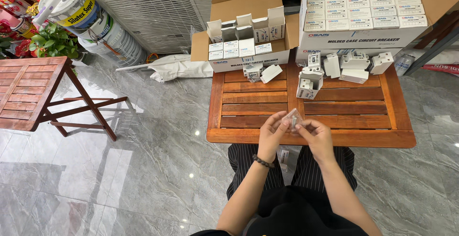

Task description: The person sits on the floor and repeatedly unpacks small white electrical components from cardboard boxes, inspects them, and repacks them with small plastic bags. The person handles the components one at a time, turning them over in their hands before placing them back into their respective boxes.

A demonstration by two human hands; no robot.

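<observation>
Hard to make out, right at the centre: small clear plastic packet (292,118), glinting, contents too tiny to tell, maybe metal bits inside. Pinched between both hands, just above the near edge of the slatted brown wooden bench (258,109). Left hand (272,133), dark bead bracelet at the wrist, fingers curled up onto the packet's left side. Right hand (313,134) closed on its right side, fingertips meeting the left's across the plastic. Most of the packet hidden behind those fingers; only the top corner showing.

Further back on the bench, well apart from the hands: loose white plastic circuit breakers (354,64), some upright, some tipped, details too small to read off. One opened small white carton (308,83) standing nearest the hands, still clear of them. Behind on the left, open brown-flapped cardboard box (246,35) with small white cartons inside, several with lids up. Behind on the right, larger open cardboard box (363,11) packed tight with rows of white cartons, top edge cut off by the frame.

Lap in dark striped trousers below, partly hidden by the forearms. Second wooden slatted table (28,92) off to the left on the grey marble floor (143,159), cut off at the edge.
</observation>
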